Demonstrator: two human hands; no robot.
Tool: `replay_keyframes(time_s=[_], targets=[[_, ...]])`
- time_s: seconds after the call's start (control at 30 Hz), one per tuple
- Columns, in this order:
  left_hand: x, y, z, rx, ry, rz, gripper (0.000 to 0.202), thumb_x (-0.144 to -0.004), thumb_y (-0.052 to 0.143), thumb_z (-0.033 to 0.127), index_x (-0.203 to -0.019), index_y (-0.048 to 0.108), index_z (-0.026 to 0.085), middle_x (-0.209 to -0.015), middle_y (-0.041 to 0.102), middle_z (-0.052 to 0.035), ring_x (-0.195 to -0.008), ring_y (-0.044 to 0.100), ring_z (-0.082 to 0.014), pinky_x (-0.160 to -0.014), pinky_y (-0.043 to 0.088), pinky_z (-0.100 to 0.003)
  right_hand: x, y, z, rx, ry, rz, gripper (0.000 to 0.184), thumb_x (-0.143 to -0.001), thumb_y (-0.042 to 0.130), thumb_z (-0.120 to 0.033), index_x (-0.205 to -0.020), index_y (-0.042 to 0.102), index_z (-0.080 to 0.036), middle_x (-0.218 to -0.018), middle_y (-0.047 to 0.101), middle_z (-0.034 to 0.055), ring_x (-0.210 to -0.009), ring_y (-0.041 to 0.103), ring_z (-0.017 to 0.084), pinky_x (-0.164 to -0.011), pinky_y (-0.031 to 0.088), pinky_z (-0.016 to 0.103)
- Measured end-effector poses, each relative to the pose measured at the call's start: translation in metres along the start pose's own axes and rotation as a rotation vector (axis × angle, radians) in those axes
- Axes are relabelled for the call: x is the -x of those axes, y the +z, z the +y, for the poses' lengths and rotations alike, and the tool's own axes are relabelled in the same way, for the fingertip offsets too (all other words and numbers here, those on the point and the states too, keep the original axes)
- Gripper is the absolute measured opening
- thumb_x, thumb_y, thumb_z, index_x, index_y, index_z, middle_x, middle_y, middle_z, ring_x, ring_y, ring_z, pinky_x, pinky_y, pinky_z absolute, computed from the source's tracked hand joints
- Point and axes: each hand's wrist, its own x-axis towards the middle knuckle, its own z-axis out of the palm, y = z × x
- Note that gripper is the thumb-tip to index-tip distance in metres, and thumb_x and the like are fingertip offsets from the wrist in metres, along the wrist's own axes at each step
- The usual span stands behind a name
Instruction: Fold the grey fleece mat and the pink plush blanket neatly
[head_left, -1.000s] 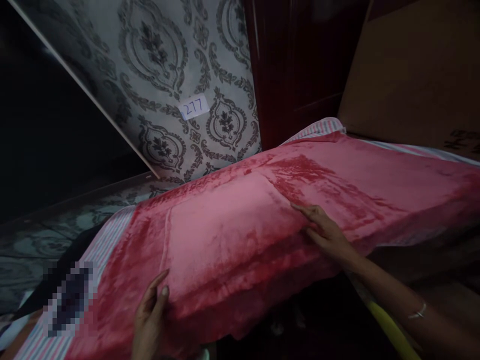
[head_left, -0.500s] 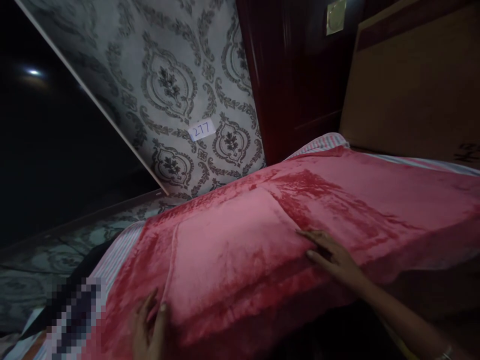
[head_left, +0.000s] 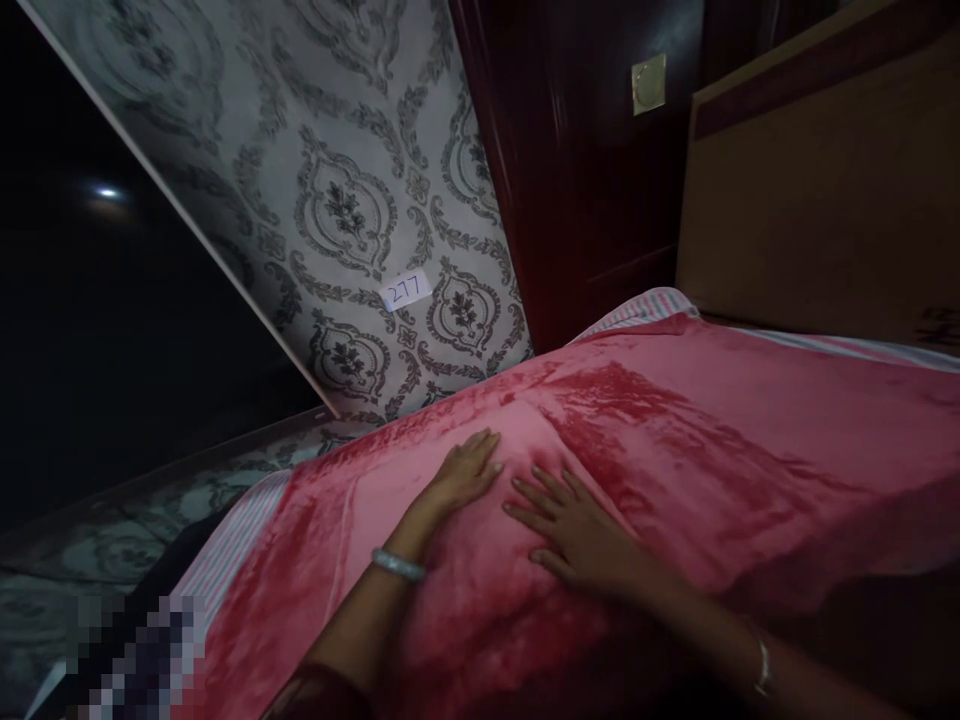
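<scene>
A plush red-pink blanket (head_left: pixel 712 440) covers a bed, with a raised hump under it near the middle. My left hand (head_left: pixel 466 472) lies flat on top of that hump, fingers stretched out, a pale bangle on its wrist. My right hand (head_left: pixel 574 530) rests flat right beside it on the blanket, fingers spread, a thin bracelet on the wrist. Neither hand holds anything.
A striped sheet (head_left: pixel 225 545) shows at the blanket's left edge and far corner. Patterned grey wallpaper (head_left: pixel 337 200) carries a small label reading 277 (head_left: pixel 405 291). A dark red wooden door (head_left: pixel 585 200) and a brown headboard (head_left: pixel 817 200) stand behind the bed.
Both hands have left the blanket's near edge and moved up onto the hump, now lying flat side by side. The view has tilted up slightly.
</scene>
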Motion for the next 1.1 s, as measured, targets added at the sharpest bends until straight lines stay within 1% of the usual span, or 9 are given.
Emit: replay_keyframes(time_s=[0.1, 0.17, 0.27, 0.4, 0.6, 0.77, 0.87, 1.0, 1.1], targets=[[-0.041, 0.012, -0.001, -0.093, -0.015, -0.04, 0.064, -0.097, 0.042, 0.048, -0.156, 0.03, 0.026, -0.165, 0.02, -0.0079, -0.153, 0.013, -0.0289, -0.122, 0.009, -0.059, 0.008, 0.011, 0.003, -0.048, 0.033, -0.009, 0.059, -0.098, 0.047, -0.053, -0.153, 0.038, -0.033, -0.16, 0.032, 0.0049, -0.151, 0.016, 0.031, -0.119, 0.013, 0.064], [-0.066, 0.021, -0.004, -0.122, 0.006, -0.03, 0.067, -0.097, 0.04, 0.052, -0.157, 0.026, 0.026, -0.166, 0.017, -0.0079, -0.153, 0.012, -0.0313, -0.121, 0.007, -0.06, 0.01, 0.011, 0.003, -0.074, 0.051, -0.003, 0.06, -0.098, 0.049, -0.053, -0.154, 0.037, -0.034, -0.16, 0.032, 0.0048, -0.151, 0.017, 0.031, -0.12, 0.013, 0.062], [-0.098, 0.03, -0.012, -0.082, 0.041, -0.046, 0.069, -0.098, 0.035, 0.056, -0.158, 0.023, 0.026, -0.165, 0.021, -0.0078, -0.152, 0.02, -0.0302, -0.122, 0.014, -0.055, 0.01, 0.008, 0.002, -0.106, 0.062, 0.004, 0.063, -0.096, 0.052, -0.052, -0.154, 0.036, -0.034, -0.16, 0.031, 0.0053, -0.151, 0.017, 0.032, -0.12, 0.013, 0.062], [-0.122, 0.041, -0.024, 0.002, 0.057, 0.021, 0.064, -0.099, 0.031, 0.055, -0.155, 0.033, 0.024, -0.161, 0.034, -0.0068, -0.148, 0.031, -0.0245, -0.122, 0.022, -0.046, 0.011, 0.008, 0.004, -0.128, 0.067, -0.005, 0.067, -0.095, 0.055, -0.045, -0.156, 0.03, -0.035, -0.161, 0.029, 0.0034, -0.151, 0.017, 0.031, -0.121, 0.014, 0.061], [-0.125, 0.051, -0.029, 0.037, 0.05, 0.078, 0.062, -0.099, 0.033, 0.056, -0.151, 0.041, 0.025, -0.158, 0.04, -0.0042, -0.145, 0.036, -0.0227, -0.122, 0.026, -0.043, 0.014, 0.016, 0.006, -0.114, 0.06, 0.048, 0.073, -0.093, 0.058, -0.045, -0.157, 0.025, -0.039, -0.161, 0.028, 0.0003, -0.15, 0.019, 0.032, -0.122, 0.014, 0.06], [-0.123, 0.051, -0.028, 0.029, 0.068, 0.086, 0.061, -0.099, 0.034, 0.054, -0.152, 0.04, 0.024, -0.157, 0.042, -0.004, -0.145, 0.037, -0.022, -0.122, 0.025, -0.042, 0.012, 0.017, 0.008, -0.069, 0.036, 0.046, 0.07, -0.095, 0.055, -0.048, -0.157, 0.026, -0.039, -0.159, 0.032, 0.0005, -0.149, 0.023, 0.033, -0.118, 0.023, 0.063], [-0.116, 0.048, -0.022, 0.005, 0.079, 0.111, 0.061, -0.1, 0.032, 0.053, -0.153, 0.039, 0.023, -0.157, 0.042, -0.0053, -0.144, 0.038, -0.0223, -0.121, 0.026, -0.04, 0.012, 0.022, 0.01, -0.029, 0.004, 0.1, 0.066, -0.096, 0.053, -0.046, -0.157, 0.029, -0.037, -0.158, 0.035, 0.0023, -0.148, 0.027, 0.033, -0.117, 0.026, 0.062], [-0.1, 0.041, -0.006, -0.024, 0.032, 0.081, 0.063, -0.1, 0.03, 0.055, -0.155, 0.031, 0.026, -0.159, 0.038, -0.0058, -0.144, 0.038, -0.0253, -0.121, 0.025, -0.048, 0.017, 0.036, 0.019, 0.046, -0.079, 0.201, 0.068, -0.095, 0.054, -0.043, -0.157, 0.028, -0.037, -0.155, 0.04, 0.0031, -0.145, 0.033, 0.034, -0.113, 0.029, 0.067], [-0.085, 0.032, 0.001, -0.02, 0.039, 0.078, 0.065, -0.099, 0.029, 0.058, -0.153, 0.034, 0.024, -0.161, 0.034, -0.0072, -0.146, 0.033, -0.0275, -0.122, 0.016, -0.056, 0.02, 0.045, 0.029, 0.04, -0.138, 0.229, 0.07, -0.092, 0.057, -0.043, -0.157, 0.03, -0.038, -0.153, 0.043, 0.0023, -0.143, 0.035, 0.037, -0.113, 0.027, 0.071]])
